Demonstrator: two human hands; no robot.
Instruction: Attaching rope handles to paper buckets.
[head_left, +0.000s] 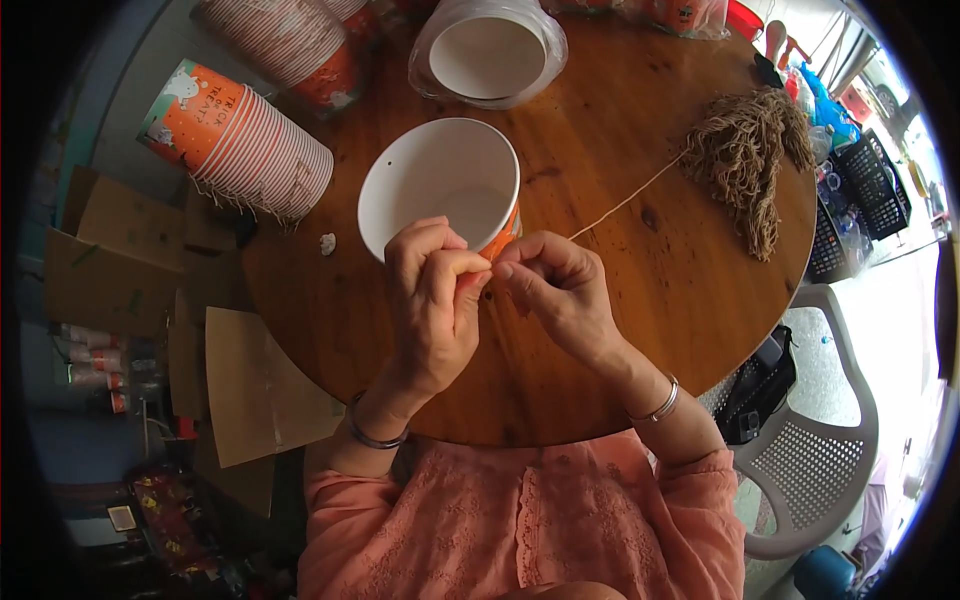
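Observation:
A paper bucket [440, 170], white inside and orange outside, is tilted toward me on the wooden table. A small hole shows in its far-left wall. My left hand [432, 305] grips the bucket's near rim, its fingers bent and thumb pressed in. Close beside it, my right hand [560, 295] pinches a thin brown twine [625, 198] against the near side of the bucket. That strand runs up to the right into a loose bundle of twine [755, 160]. The twine's end and the spot where the fingertips meet are hidden.
A nested stack of orange printed buckets [265, 150] lies at the left, twine along its bottom edge. Behind stand a plastic-wrapped white bucket stack [488, 55] and more wrapped stacks [285, 45]. Cardboard boxes [265, 385] sit at left, a grey plastic chair [810, 460] at right.

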